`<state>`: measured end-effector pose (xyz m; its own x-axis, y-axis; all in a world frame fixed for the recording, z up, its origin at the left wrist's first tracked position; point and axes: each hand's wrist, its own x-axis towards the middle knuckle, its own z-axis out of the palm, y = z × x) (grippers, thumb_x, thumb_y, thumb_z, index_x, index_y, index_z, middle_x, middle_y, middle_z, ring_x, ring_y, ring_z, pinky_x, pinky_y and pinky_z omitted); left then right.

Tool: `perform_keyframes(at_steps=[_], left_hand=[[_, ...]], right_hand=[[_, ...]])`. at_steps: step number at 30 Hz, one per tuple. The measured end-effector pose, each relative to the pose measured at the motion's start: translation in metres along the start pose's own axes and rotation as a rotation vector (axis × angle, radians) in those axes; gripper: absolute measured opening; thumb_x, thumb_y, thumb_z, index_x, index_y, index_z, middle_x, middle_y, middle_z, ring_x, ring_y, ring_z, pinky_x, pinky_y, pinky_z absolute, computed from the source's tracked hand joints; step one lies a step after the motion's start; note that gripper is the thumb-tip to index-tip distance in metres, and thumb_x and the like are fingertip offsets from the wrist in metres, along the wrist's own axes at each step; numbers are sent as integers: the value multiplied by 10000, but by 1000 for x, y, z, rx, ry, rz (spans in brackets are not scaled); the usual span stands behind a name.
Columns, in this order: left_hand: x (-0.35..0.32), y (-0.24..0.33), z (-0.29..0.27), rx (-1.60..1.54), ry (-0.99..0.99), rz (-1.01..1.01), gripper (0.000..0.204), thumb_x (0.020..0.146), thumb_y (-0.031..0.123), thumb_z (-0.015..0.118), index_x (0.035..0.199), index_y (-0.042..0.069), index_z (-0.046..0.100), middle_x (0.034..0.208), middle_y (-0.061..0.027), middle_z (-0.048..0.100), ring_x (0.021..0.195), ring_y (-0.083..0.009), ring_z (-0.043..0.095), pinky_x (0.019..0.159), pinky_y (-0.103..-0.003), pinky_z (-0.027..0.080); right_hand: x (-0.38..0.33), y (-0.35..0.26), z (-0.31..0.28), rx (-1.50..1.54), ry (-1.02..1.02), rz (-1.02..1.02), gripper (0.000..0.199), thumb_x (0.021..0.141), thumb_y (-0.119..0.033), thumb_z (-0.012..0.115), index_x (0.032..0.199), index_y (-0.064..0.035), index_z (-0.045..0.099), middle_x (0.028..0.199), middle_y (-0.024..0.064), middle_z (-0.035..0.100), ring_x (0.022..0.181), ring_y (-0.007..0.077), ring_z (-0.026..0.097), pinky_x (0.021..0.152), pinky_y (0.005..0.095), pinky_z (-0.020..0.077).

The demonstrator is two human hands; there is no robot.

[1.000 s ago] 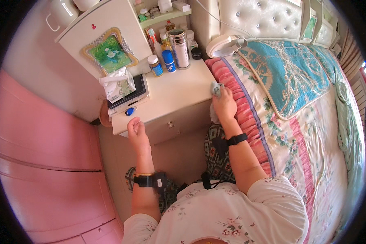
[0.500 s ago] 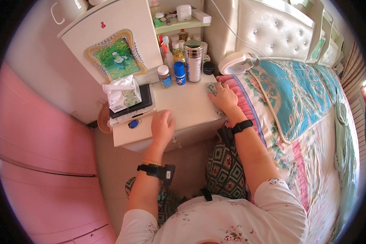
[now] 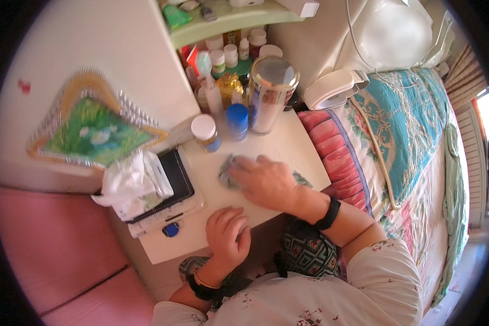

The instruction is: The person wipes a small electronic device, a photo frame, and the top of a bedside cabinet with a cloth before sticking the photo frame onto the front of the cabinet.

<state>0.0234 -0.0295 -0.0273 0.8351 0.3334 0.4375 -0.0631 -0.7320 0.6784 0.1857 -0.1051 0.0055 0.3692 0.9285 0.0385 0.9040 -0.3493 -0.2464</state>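
My right hand (image 3: pixel 266 182) presses a crumpled grey cloth (image 3: pixel 231 173) against the white top of the bedside cabinet (image 3: pixel 288 155), its fingers closed over the cloth. A greenish end of fabric (image 3: pixel 301 179) shows beyond the wrist. Close to the cabinet's front edge, my left hand (image 3: pixel 227 234) is loosely curved with the thumb apart, holding nothing. Past the cloth stand a white-capped bottle (image 3: pixel 205 133), a blue-capped bottle (image 3: pixel 237 123) and a tall clear tumbler (image 3: pixel 270 98). Left of my hands lie a tissue pack (image 3: pixel 136 185) on a black flat case (image 3: pixel 176 176) and a blue key fob (image 3: pixel 171 229).
A green shelf (image 3: pixel 236 24) overhangs several small bottles at the back. On the left a framed picture (image 3: pixel 98 130) hangs on a white panel, above pink cupboard doors (image 3: pixel 54 233). The bed (image 3: pixel 396 217) with a white headset-like device (image 3: pixel 334 89) borders the right side.
My right hand has moved left with the cloth, from the cabinet's right edge to its middle. The view has come closer and tilted. My left hand stays near the front edge.
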Motion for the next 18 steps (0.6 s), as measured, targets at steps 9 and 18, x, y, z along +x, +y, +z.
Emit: perform_keyframes(at_steps=[9, 18], left_hand=[[-3, -6, -9, -163, -104, -287, 106, 770, -9, 523, 872, 9, 546, 838, -115, 560, 798, -267, 531, 747, -338, 421], [48, 80, -113, -440, -519, -618, 105, 811, 30, 528, 906, -2, 557, 842, -41, 571, 784, -112, 531, 728, -235, 427]], right_hand=[[-57, -23, -4, 116, -32, 253, 388, 712, -196, 567, 1098, -211, 526, 1168, -5, 473, 780, 225, 557, 555, 333, 514], [-162, -27, -67, 665, 279, 1352, 282, 766, -237, 549, 990, -66, 566, 962, 118, 591, 860, 309, 578, 715, 384, 468]])
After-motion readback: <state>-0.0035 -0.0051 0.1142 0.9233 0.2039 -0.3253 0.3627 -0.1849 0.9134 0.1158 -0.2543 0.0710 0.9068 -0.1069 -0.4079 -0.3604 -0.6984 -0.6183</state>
